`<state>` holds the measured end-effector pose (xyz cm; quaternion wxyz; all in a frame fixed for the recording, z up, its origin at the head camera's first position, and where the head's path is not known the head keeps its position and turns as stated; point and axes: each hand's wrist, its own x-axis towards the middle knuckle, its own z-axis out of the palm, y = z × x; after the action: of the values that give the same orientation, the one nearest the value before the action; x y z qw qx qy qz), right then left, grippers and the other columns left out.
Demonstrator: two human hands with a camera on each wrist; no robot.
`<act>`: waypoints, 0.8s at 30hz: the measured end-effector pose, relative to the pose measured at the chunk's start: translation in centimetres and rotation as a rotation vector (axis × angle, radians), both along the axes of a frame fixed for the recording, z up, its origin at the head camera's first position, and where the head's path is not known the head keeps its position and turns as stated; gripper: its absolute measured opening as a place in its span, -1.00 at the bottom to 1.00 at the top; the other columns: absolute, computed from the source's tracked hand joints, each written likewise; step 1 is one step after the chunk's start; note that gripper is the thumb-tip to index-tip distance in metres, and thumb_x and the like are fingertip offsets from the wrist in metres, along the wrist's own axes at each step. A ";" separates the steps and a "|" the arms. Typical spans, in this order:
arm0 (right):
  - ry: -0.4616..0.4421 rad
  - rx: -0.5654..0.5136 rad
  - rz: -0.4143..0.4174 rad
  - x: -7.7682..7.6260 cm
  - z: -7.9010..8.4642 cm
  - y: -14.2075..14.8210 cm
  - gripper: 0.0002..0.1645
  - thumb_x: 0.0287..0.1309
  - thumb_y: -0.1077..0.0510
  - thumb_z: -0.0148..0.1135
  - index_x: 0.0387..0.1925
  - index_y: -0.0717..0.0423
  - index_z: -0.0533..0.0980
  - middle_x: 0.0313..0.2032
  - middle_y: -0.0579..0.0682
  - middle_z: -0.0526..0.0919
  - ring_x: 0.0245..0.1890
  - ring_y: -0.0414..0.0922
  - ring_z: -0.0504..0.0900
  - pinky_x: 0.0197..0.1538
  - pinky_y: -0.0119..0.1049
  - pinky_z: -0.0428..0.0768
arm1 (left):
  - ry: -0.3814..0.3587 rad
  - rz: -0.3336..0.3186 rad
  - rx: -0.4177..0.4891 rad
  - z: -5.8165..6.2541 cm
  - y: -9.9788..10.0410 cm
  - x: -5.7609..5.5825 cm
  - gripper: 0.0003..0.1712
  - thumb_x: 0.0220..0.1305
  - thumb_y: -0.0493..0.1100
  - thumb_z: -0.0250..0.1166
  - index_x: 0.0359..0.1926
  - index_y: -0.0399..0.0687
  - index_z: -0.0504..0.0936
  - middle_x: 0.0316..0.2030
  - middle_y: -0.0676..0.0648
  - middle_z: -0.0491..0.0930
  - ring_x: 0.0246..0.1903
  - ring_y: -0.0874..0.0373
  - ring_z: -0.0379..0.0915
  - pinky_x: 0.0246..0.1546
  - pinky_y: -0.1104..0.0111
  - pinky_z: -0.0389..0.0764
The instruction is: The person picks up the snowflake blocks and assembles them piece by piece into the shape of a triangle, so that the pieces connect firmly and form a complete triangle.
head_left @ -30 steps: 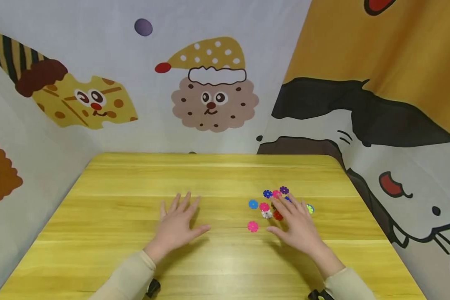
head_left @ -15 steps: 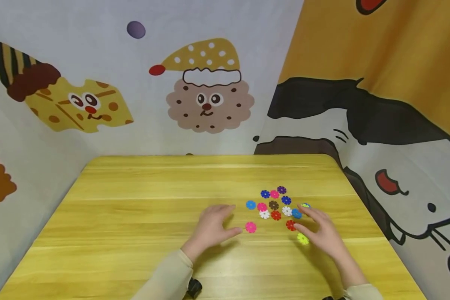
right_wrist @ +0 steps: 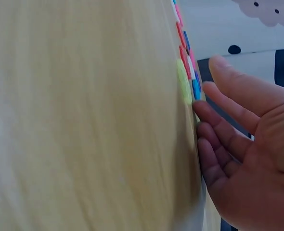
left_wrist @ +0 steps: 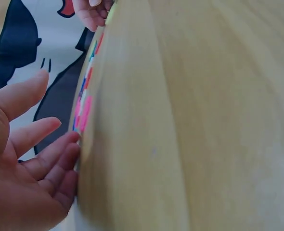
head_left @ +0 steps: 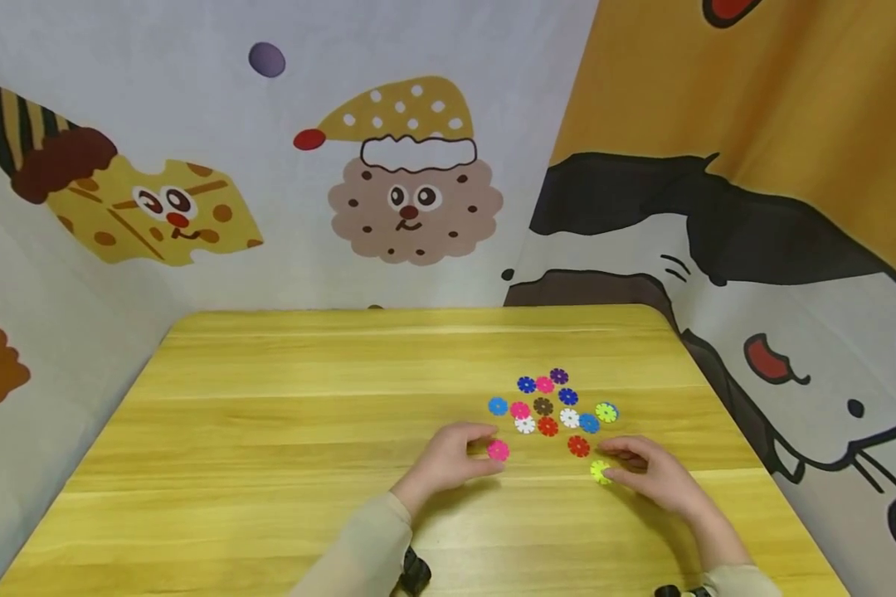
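Observation:
My left hand (head_left: 451, 456) is low over the table, thumb and fingers parted on either side of a pink notched plastic disc (head_left: 498, 450). In the left wrist view that hand (left_wrist: 36, 159) has loosely bent fingers and grips nothing. On the other side, my right hand (head_left: 660, 477) hovers with its thumb tip overlapping a yellow-green disc (head_left: 600, 473); whether it touches is unclear. A red disc (head_left: 578, 446) lies just left of its fingers. The right wrist view shows this hand (right_wrist: 248, 144) with thumb and fingers apart, holding nothing.
Several more notched discs lie flat beyond the hands, among them a brown one (head_left: 542, 406), a purple one (head_left: 559, 376) and a light blue one (head_left: 498, 406). The wooden table (head_left: 269, 398) meets a cartoon-printed curtain (head_left: 418, 282) at its back edge.
My left hand has moved right, up to the pink disc. The right hand has drawn back from above the discs toward the yellow-green one, uncovering several. The camera view has shifted slightly.

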<state>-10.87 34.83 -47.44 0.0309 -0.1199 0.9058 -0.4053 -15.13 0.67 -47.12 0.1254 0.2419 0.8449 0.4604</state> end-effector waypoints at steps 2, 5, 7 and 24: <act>0.010 -0.002 0.028 0.0 -0.2 0.4 -0.58 0.16 0.20 0.41 0.05 0.24 0.59 0.00 0.12 0.64 -0.02 -0.10 0.58 0.01 -0.33 0.58 | -0.004 0.000 0.003 -0.2 0.2 -0.1 -0.38 0.16 -0.08 0.48 0.20 -0.24 0.57 0.11 -0.12 0.59 0.09 -0.03 0.49 0.17 0.19 0.48; 0.039 0.011 0.058 0.0 -0.4 0.8 -0.59 0.14 0.18 0.42 0.04 0.20 0.60 -0.02 0.07 0.63 -0.02 -0.21 0.55 0.01 -0.37 0.56 | -0.005 0.005 0.006 -0.4 0.5 -0.4 -0.42 0.13 -0.11 0.50 0.17 -0.20 0.61 0.01 -0.08 0.61 -0.03 0.05 0.50 0.07 0.27 0.53; 0.060 0.024 0.066 0.0 -0.6 1.0 -0.59 0.13 0.16 0.44 0.03 0.16 0.61 -0.03 0.04 0.63 -0.02 -0.27 0.53 0.01 -0.39 0.54 | 0.007 0.008 0.007 -0.6 0.6 -0.5 -0.43 0.11 -0.13 0.51 0.15 -0.20 0.63 -0.05 -0.06 0.60 -0.09 0.08 0.49 0.03 0.30 0.53; 0.029 0.024 0.037 -0.2 -1.4 0.9 -0.58 0.05 0.11 0.49 -0.01 0.06 0.65 -0.05 -0.01 0.60 -0.03 -0.30 0.49 0.01 -0.41 0.52 | 0.156 0.031 -0.153 -1.7 0.9 -1.0 -0.49 0.04 -0.11 0.55 0.07 -0.02 0.69 -0.07 0.01 0.57 -0.10 0.13 0.46 0.06 0.20 0.49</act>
<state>-11.06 35.73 -48.81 0.0267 -0.1421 0.9086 -0.3918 -16.15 1.55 -48.78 0.0703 0.2537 0.8885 0.3760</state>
